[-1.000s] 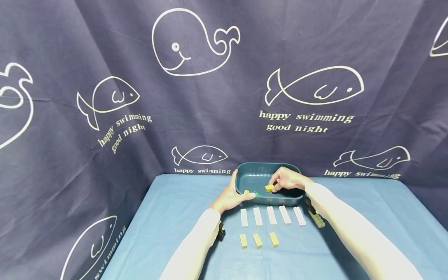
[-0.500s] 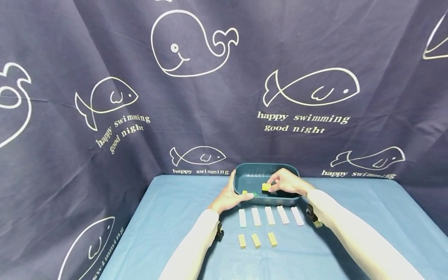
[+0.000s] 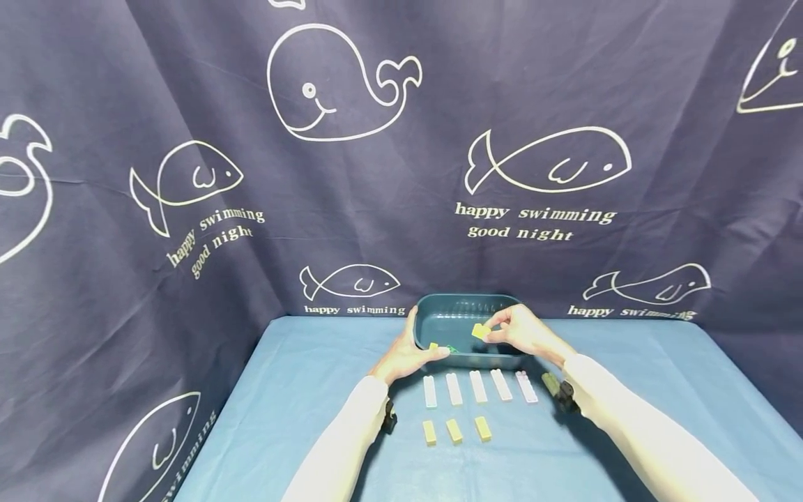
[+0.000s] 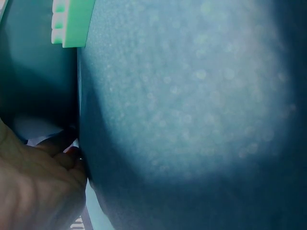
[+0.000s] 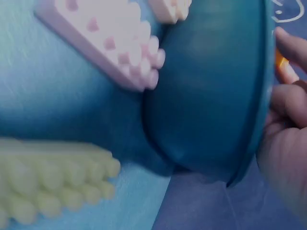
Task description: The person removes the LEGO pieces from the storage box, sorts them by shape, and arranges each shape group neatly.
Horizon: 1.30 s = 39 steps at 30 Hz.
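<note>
A teal basin (image 3: 470,360) stands at the back of the table, and my left hand (image 3: 404,354) grips its left end, thumb over the front rim and fingers along the side. My right hand (image 3: 523,333) pinches a small yellow toy brick (image 3: 480,331) between thumb and fingers over the basin. In the right wrist view that brick (image 5: 280,60) is mostly hidden by the fingers beyond the rim. Inside the basin, near my left thumb, lie another yellow brick (image 3: 433,346) and a green piece (image 3: 452,349), both partly covered.
Several pale long bricks (image 3: 478,386) line up before the basin, with a pink one (image 5: 103,43) at the right end. Closer in lies a row of three yellow bricks (image 3: 454,431). A yellowish brick (image 3: 551,383) sits by my right wrist. A patterned curtain (image 3: 351,209) hangs behind.
My right hand has raised the yellow brick a little and shifted it slightly right relative to the basin. The left hand keeps its grip. The head view has turned slightly.
</note>
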Tool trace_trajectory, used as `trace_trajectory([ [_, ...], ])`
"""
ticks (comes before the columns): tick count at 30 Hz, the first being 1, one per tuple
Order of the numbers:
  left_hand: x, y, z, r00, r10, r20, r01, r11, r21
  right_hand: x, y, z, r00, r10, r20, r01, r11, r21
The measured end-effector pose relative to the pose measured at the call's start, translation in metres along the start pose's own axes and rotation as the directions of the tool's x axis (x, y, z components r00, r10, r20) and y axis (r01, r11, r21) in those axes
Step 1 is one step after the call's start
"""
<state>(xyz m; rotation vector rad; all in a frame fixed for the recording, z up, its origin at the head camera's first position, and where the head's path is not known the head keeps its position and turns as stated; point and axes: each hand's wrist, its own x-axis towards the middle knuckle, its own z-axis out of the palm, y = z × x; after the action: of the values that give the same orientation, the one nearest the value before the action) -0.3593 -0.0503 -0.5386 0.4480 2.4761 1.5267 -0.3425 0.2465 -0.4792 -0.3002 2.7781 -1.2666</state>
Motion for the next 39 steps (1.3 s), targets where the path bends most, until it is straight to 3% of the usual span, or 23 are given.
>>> trace_trajectory([
  [6, -0.003, 0.003, -0.001, 0.999, -0.034, -0.009, 0.034, 0.999, 0.010, -0.026, -0.012, 0.005, 0.993, 0.057, -0.103, -0.056, 0.998, 0.009],
  [12, -0.003, 0.002, 0.002, 0.999, -0.047, -0.008, 0.047, 0.999, 0.007, -0.058, -0.021, 0.019, 0.968, 0.159, -0.196, -0.153, 0.987, 0.043],
  [17, 0.001, 0.000, 0.004, 1.000, -0.004, -0.013, 0.004, 1.000, -0.015, -0.082, -0.030, 0.028, 0.945, 0.240, -0.221, -0.215, 0.968, 0.132],
  [21, 0.005, -0.001, 0.003, 0.998, 0.044, -0.034, -0.043, 0.999, 0.022, -0.097, -0.034, 0.034, 0.935, 0.280, -0.218, -0.244, 0.954, 0.176],
  [26, 0.006, 0.001, 0.000, 0.990, 0.120, -0.074, -0.111, 0.986, 0.123, -0.113, -0.033, 0.044, 0.931, 0.250, -0.266, -0.238, 0.968, 0.080],
  [29, 0.006, 0.003, 0.000, 0.990, 0.119, -0.080, -0.103, 0.979, 0.177, -0.121, -0.031, 0.049, 0.924, 0.257, -0.283, -0.252, 0.966, 0.055],
  [35, 0.005, 0.009, 0.000, 0.992, 0.102, -0.074, -0.086, 0.978, 0.190, -0.137, -0.027, 0.059, 0.913, 0.273, -0.304, -0.288, 0.958, -0.005],
  [39, 0.005, 0.010, 0.000, 0.991, 0.112, -0.075, -0.097, 0.979, 0.180, -0.145, -0.025, 0.068, 0.904, 0.313, -0.291, -0.319, 0.947, 0.030],
])
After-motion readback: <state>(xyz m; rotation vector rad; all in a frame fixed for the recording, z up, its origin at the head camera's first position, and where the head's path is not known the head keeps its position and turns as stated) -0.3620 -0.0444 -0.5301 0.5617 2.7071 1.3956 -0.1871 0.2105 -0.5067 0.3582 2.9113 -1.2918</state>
